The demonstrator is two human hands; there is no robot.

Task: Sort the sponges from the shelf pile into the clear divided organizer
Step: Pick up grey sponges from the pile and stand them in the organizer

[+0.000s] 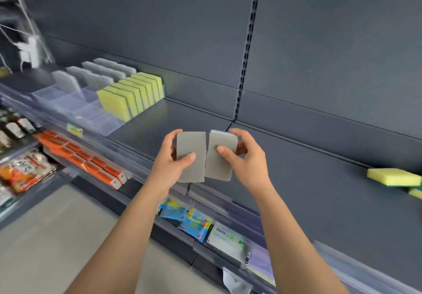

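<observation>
My left hand (170,161) grips one grey sponge (191,143) upright above the shelf's front edge, thumb across its face. Beside it my right hand (245,156) holds a second grey sponge (220,166), which seems to be a small stack with a white edge on top. The two sponges nearly touch. At the left of the shelf stands the clear divided organizer (91,113), with a row of yellow sponges (134,92) and several grey sponges (91,74) standing in its compartments. Two yellow-green sponges (394,176) lie at the far right of the shelf.
The dark grey shelf (296,179) runs from left to right with a slotted upright (247,42) behind. Lower shelves hold orange packets (84,159), snack bags (25,170) and blue packets (189,223). The floor (57,236) lies below left.
</observation>
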